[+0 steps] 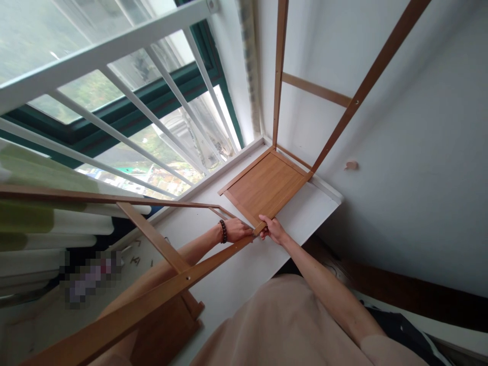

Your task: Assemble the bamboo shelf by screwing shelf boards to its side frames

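A flat, rectangular brown wooden panel with a raised border (269, 185) lies over the white table (301, 218), its far end meeting a ladder-like brown wooden frame (335, 134) beside the wall and its near corner close to the end of a second, slanting brown wooden frame (217, 256). The right hand (273, 231) grips that near corner, thumb on top and fingers curled beneath. The left hand (238, 230) lies at the slanting frame's end, fingers bent toward the joint; whether its grip closes on the wood I cannot tell. The step in hand looks like lining up panel and frame where they meet. The next move probably calls for holding the corner steady while easing the two ends together squarely, without twisting the wood.
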### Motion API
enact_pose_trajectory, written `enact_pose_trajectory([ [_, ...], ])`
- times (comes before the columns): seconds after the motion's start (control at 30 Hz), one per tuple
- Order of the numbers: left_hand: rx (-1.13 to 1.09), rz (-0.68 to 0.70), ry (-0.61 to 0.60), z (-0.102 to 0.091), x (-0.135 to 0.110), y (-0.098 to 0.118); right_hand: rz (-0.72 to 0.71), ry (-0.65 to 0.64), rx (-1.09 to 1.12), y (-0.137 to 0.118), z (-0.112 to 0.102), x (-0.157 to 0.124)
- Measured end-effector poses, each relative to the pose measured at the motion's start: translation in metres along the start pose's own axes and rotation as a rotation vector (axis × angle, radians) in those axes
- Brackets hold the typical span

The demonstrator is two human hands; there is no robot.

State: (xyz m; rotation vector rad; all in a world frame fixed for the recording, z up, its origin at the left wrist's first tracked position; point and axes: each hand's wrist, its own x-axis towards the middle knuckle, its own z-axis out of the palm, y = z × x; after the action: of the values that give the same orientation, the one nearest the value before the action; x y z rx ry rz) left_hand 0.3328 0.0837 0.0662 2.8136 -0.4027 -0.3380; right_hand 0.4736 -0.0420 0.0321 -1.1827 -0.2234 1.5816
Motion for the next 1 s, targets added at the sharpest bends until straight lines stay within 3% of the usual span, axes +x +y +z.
enact_pose_trajectory([
  [0.2, 0.040, -0.042, -0.065, -0.013, 0.002, 0.003, -0.021, 0.007, 0.018, -0.001, 0.006, 0.000],
  [0.37, -0.067, -0.100, -0.065, -0.006, 0.006, 0.007, -0.033, 0.014, 0.014, 0.004, 0.004, -0.002],
  [0.47, -0.084, -0.061, -0.067, -0.003, 0.012, 0.009, -0.025, 0.022, -0.012, 0.009, -0.001, -0.004],
  [0.6, -0.115, 0.002, -0.111, -0.006, 0.016, 0.002, -0.012, -0.004, -0.004, 0.010, -0.003, -0.003],
  [0.77, -0.051, -0.045, -0.194, -0.015, 0.011, -0.009, 0.083, -0.084, 0.044, 0.006, -0.001, 0.005],
  [0.87, -0.002, -0.100, -0.184, -0.019, 0.008, -0.008, 0.088, -0.085, 0.054, 0.008, 0.000, 0.009],
  [1.0, -0.034, -0.077, -0.111, -0.015, 0.003, -0.006, 0.070, -0.068, 0.067, 0.010, 0.000, 0.011],
])
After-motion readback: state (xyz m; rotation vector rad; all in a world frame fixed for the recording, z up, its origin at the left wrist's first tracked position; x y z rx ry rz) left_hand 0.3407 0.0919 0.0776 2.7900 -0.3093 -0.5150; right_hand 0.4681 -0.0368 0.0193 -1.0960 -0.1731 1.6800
